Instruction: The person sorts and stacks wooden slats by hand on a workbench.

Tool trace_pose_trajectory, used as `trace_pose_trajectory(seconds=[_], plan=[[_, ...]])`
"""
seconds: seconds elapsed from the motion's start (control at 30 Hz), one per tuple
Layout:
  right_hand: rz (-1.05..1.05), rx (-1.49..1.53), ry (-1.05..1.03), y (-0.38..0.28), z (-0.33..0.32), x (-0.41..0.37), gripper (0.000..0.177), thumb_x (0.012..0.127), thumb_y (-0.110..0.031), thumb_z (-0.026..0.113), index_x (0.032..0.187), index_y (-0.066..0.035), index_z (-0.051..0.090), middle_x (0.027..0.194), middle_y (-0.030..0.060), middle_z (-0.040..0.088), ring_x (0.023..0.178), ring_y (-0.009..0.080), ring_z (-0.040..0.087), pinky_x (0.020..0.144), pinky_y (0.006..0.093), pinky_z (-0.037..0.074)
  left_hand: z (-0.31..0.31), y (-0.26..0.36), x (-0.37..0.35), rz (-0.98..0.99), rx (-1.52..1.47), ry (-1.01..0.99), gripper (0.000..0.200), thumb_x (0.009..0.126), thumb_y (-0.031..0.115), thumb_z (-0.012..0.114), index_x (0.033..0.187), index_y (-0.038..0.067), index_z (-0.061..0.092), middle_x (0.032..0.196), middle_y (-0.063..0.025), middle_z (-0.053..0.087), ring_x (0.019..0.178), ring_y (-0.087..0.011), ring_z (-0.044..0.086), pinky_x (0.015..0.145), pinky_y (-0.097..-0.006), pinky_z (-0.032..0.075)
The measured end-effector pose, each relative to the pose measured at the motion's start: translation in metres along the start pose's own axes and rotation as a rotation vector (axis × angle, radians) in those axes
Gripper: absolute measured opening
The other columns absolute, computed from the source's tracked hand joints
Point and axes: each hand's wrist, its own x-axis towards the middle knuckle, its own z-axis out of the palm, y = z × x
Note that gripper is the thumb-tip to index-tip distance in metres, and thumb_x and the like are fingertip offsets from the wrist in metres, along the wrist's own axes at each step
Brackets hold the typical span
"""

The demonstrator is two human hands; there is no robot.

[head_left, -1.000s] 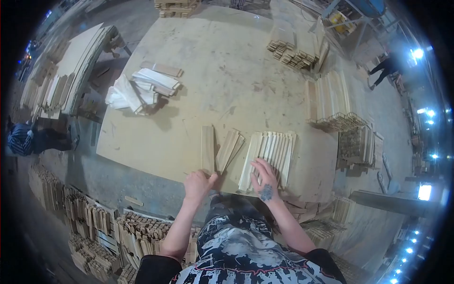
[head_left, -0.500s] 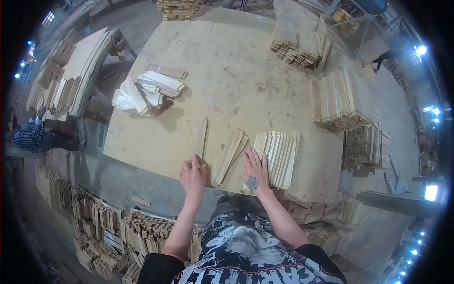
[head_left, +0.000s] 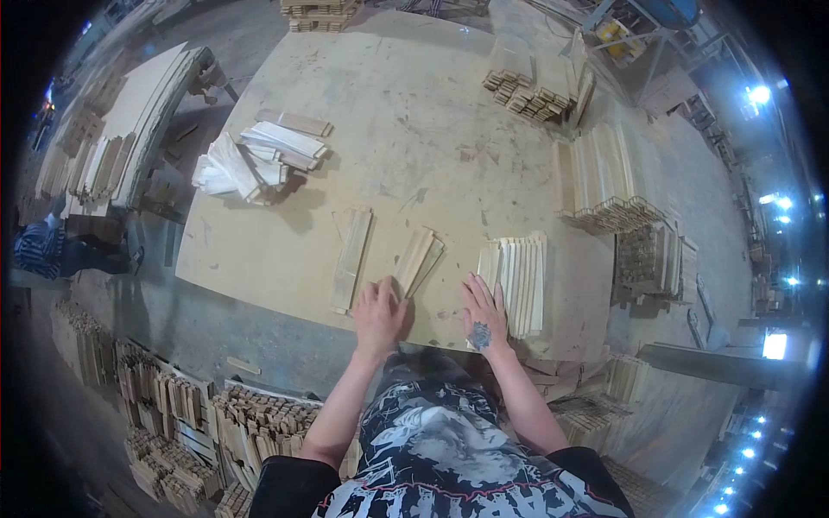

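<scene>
My left hand [head_left: 380,316] is over the near end of a small fanned group of wooden slats [head_left: 418,261], its fingers curled on them and hiding that end. Just left of it, a few more slats [head_left: 352,259] lie lengthwise on the table. My right hand [head_left: 486,312], tattooed on the back, lies with straight fingers along the left side of a tight row of slats [head_left: 522,283]. That hand is open and presses against the row's edge without wrapping round it.
On the wooden tabletop [head_left: 389,112], a loose heap of pale slats [head_left: 237,168] lies at left. Stacked slats [head_left: 527,93] stand at the far right, with a larger stack [head_left: 604,177] beside the right edge. Bundles [head_left: 259,414] fill the floor at lower left. Another person [head_left: 65,248] is at far left.
My left hand has moved right, from the left slats to the fanned middle group. My right hand has shifted slightly right, against the row, which now looks narrower and more squeezed together.
</scene>
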Motion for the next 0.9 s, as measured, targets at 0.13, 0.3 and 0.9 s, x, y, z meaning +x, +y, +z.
trace_pose_trajectory(seconds=[0.13, 0.3, 0.9], plan=[[0.122, 0.312, 0.030, -0.015, -0.022, -0.015, 0.064, 0.092, -0.020, 0.064, 0.151, -0.007, 0.042, 0.161, 0.0167, 0.033, 0.149, 0.0321, 0.031, 0.123, 0.0463, 0.024, -0.011, -0.015, 0.003, -0.038, -0.002, 0.054, 0.046, 0.081, 0.024, 0.079, 0.120, 0.009, 0.061, 0.099, -0.0121, 0.059, 0.090, -0.0329, 0.060, 0.076, -0.0444, 0.049], [0.257, 0.487, 0.107, -0.020, -0.035, -0.045, 0.063, 0.093, -0.023, 0.067, 0.150, -0.009, 0.044, 0.158, 0.0263, 0.033, 0.145, 0.0421, 0.035, 0.116, 0.0457, 0.036, -0.016, -0.026, 0.005, -0.032, 0.016, 0.082, 0.033, 0.086, 0.020, 0.075, 0.114, 0.006, 0.064, 0.099, -0.0137, 0.062, 0.089, -0.0349, 0.063, 0.076, -0.0452, 0.051], [0.283, 0.573, 0.099, -0.017, -0.035, -0.064, 0.058, 0.095, -0.023, 0.065, 0.148, -0.009, 0.046, 0.155, 0.0281, 0.037, 0.143, 0.0432, 0.038, 0.116, 0.0470, 0.036, 0.002, -0.048, 0.015, 0.228, 0.258, 0.175, 0.048, 0.084, 0.015, 0.071, 0.130, 0.015, 0.062, 0.103, -0.0138, 0.058, 0.091, -0.0328, 0.059, 0.079, -0.0458, 0.046]])
